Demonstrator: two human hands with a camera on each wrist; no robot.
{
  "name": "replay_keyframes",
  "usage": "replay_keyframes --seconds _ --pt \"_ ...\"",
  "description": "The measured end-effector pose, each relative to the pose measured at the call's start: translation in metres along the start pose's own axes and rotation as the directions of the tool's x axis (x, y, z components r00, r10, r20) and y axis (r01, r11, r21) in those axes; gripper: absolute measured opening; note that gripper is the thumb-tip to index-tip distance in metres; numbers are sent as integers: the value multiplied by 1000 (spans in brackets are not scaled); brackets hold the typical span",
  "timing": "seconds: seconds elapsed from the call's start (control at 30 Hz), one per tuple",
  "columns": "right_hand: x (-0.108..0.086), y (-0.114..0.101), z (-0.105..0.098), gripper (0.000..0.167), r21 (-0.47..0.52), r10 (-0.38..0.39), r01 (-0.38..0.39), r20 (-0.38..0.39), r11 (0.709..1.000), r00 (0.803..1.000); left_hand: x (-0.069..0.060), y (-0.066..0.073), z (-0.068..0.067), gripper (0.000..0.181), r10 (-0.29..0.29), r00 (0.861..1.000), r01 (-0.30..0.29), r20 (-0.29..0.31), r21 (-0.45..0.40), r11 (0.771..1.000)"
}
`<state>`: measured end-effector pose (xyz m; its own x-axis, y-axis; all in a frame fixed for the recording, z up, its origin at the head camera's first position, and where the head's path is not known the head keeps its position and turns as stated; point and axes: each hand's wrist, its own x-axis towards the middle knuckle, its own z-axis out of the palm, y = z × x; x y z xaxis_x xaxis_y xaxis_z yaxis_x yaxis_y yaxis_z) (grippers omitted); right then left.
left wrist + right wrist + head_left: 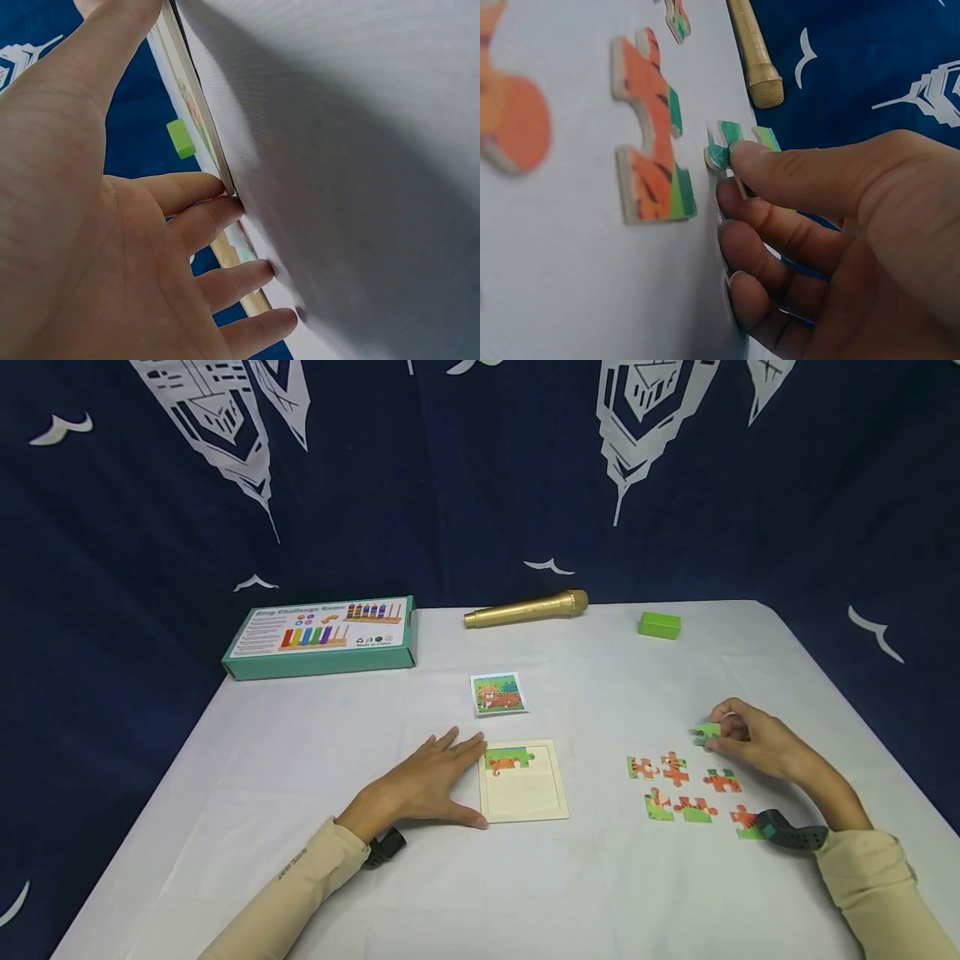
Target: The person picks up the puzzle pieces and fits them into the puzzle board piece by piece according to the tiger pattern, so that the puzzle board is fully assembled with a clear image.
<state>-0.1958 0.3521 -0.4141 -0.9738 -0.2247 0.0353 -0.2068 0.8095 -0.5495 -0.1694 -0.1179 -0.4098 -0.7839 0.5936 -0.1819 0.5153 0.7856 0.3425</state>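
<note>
My left hand [429, 783] spreads its straight fingers against the left edge of a square wooden puzzle tray [525, 802]. In the tray's upper left, joined green-and-orange pieces [507, 759] lie in place. Between thumb and fingers, my right hand [767, 742] pinches a green and blue puzzle piece [707, 732], also seen in the right wrist view [727, 142]. Several loose orange-and-green puzzle pieces [695, 810] lie on the cloth nearer the body. One striped piece [654, 135] shows large in the right wrist view. The left wrist view has the tray's edge [206, 120] by the fingertips.
Behind the tray lies a small tiger picture card [498, 695]. Along the back of the white-covered table [585, 893] are a green-edged game box [322, 637], a gold microphone [525, 609] and a green block [659, 626]. A dark blue patterned cloth [450, 477] hangs behind.
</note>
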Motion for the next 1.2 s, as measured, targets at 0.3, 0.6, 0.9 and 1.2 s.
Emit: replay_keyframes --seconds 0.3,0.6,0.9,1.2 --pt "0 -7 6 27 60 -48 52 -66 997 997 -1 0 0 112 2 1000 -2 6 4 1000" --pt "7 -24 18 31 148 -132 153 -142 977 981 -1 0 1 112 4 1000 -4 8 11 1000" --pt "19 -50 28 37 315 -200 232 -131 920 971 0 0 0 112 10 1000 -10 6 29 1000" --pt "29 -81 33 33 465 -289 289 -73 837 954 0 0 -1 112 17 1000 -17 2 32 999"
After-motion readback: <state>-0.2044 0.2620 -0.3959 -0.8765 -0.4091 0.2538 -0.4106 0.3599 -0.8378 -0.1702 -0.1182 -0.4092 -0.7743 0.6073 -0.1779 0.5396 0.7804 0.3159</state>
